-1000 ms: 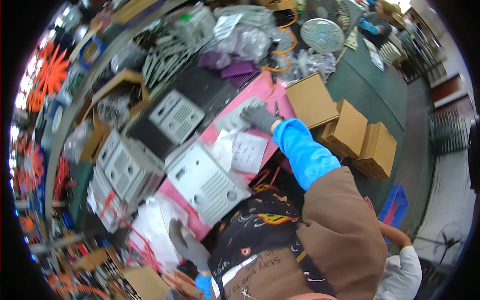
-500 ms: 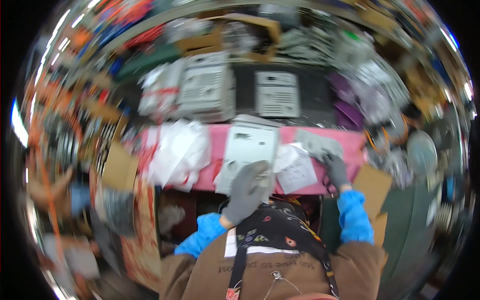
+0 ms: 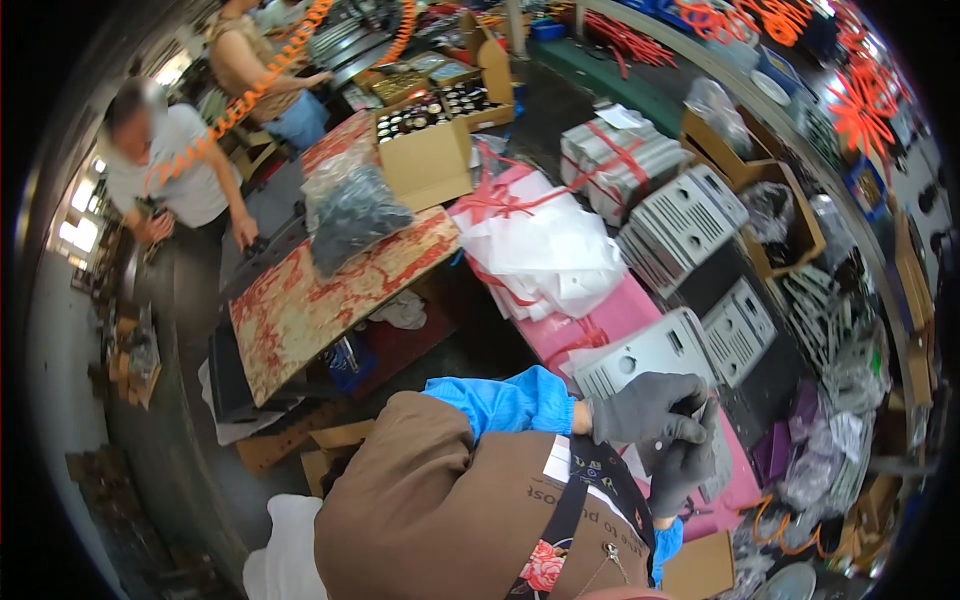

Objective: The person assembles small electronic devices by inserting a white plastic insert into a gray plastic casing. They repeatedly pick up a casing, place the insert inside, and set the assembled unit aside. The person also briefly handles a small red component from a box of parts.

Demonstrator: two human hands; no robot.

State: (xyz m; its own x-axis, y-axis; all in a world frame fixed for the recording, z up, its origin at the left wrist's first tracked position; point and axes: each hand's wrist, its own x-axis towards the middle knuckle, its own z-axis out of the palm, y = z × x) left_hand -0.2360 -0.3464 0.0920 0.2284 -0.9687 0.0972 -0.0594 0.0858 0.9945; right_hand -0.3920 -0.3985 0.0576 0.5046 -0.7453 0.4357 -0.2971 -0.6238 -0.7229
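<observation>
My grey-gloved left hand (image 3: 648,408) and grey-gloved right hand (image 3: 684,466) meet close in front of me. Their fingers are bent and pressed together at the tips; whatever they may hold is too small or hidden to make out. Just beyond the left hand, a light-grey metal panel (image 3: 625,362) with slots and cut-outs lies on the pink work surface (image 3: 622,305). Part of it is behind the gloves. A similar slotted panel (image 3: 740,330) rests farther off on the black surface, beside a stack of such panels (image 3: 690,222).
White plastic sheets and red straps (image 3: 545,250) cover the far end of the pink surface. To the left stands a red-stained board (image 3: 330,290) bearing a bag of dark parts (image 3: 355,210). An open carton (image 3: 430,165) sits beyond. Two people are at the upper left.
The view has swung left, bringing the two people into sight. My hands have come together; the left has left the panel, the right has left a small grey piece.
</observation>
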